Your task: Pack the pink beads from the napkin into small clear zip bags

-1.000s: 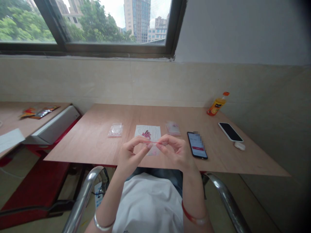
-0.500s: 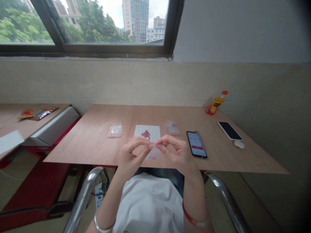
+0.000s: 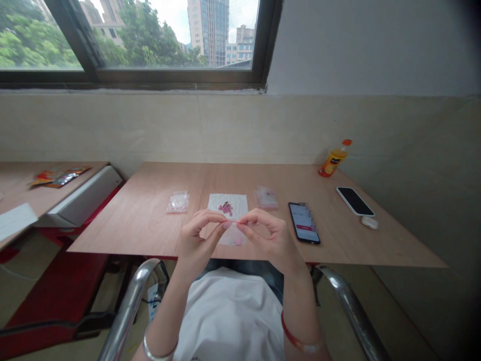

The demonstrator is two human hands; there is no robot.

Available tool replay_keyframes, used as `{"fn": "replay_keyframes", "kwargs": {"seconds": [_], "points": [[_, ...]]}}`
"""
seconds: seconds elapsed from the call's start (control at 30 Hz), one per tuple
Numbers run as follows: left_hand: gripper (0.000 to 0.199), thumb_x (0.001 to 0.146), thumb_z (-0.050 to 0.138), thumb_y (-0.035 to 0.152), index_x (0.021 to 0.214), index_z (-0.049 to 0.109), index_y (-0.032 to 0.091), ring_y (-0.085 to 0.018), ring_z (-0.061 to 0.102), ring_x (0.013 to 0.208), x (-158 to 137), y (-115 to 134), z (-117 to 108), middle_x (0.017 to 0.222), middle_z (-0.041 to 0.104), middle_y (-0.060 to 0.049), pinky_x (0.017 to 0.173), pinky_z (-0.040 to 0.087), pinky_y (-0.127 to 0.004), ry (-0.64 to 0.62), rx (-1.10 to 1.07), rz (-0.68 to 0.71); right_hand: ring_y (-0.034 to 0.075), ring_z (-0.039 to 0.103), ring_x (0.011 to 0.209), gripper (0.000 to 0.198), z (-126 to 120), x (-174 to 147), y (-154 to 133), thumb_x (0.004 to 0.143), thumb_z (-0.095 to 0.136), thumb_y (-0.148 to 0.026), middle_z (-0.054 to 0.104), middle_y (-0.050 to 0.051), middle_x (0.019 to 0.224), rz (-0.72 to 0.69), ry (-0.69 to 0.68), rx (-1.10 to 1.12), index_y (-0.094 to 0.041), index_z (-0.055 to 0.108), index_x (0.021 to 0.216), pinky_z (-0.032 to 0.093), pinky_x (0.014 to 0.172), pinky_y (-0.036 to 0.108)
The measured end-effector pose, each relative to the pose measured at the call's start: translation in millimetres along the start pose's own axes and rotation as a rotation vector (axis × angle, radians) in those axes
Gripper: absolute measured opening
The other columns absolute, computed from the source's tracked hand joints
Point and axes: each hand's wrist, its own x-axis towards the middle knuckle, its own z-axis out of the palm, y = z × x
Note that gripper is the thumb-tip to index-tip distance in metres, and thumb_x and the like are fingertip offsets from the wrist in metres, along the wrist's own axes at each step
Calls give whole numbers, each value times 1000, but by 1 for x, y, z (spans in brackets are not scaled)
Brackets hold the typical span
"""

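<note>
A thin red string (image 3: 232, 221) is stretched between my two hands, above the near part of the table. My left hand (image 3: 199, 238) pinches its left end between thumb and forefinger. On the other side my right hand (image 3: 268, 235) pinches it the same way. Just beyond my fingers lies a white sheet (image 3: 240, 201) with a small heap of pink and dark red beads (image 3: 226, 208) on it. Below the string, a pale pink piece (image 3: 238, 241) rests on a translucent sheet, too small to make out.
Clear plastic packets lie left (image 3: 178, 202) and right (image 3: 266, 197) of the sheet. Farther right are a lit black phone (image 3: 303, 223), a white-edged phone (image 3: 355, 201), a small white case (image 3: 370, 222) and an orange drink bottle (image 3: 334, 159). Metal armrests flank me.
My left hand has shifted a little to the left, so the gap between my fingertips is wider and more of the red string shows. My right hand has barely moved.
</note>
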Motion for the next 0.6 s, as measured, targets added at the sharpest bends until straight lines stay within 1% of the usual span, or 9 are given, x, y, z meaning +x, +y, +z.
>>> {"fn": "replay_keyframes", "kwargs": {"seconds": [0.17, 0.37, 0.6], "points": [[5, 82, 68, 23, 80, 69, 19, -17, 65, 81, 0, 2, 2, 81, 70, -3, 79, 48, -29, -19, -2, 7, 14, 57, 74, 9, 0, 0, -1, 87, 60, -25, 61, 1, 77, -12, 18, -21, -20, 64, 81, 47, 68, 25], [5, 83, 67, 24, 84, 69, 19, -17, 65, 83, 0, 3, 2, 84, 71, -3, 81, 48, -31, -52, 32, 25, 15, 57, 76, 8, 1, -1, -2, 87, 60, -25, 61, 1, 78, -18, 20, -34, -20, 64, 83, 47, 68, 25], [5, 85, 64, 24, 83, 67, 19, -16, 64, 79, 0, 1, 4, 82, 70, -3, 81, 46, -31, -19, 79, 67, 14, 59, 77, 8, 5, 0, 0, 86, 61, -25, 63, 0, 78, -31, 44, -45, -20, 64, 81, 46, 72, 25]]}}
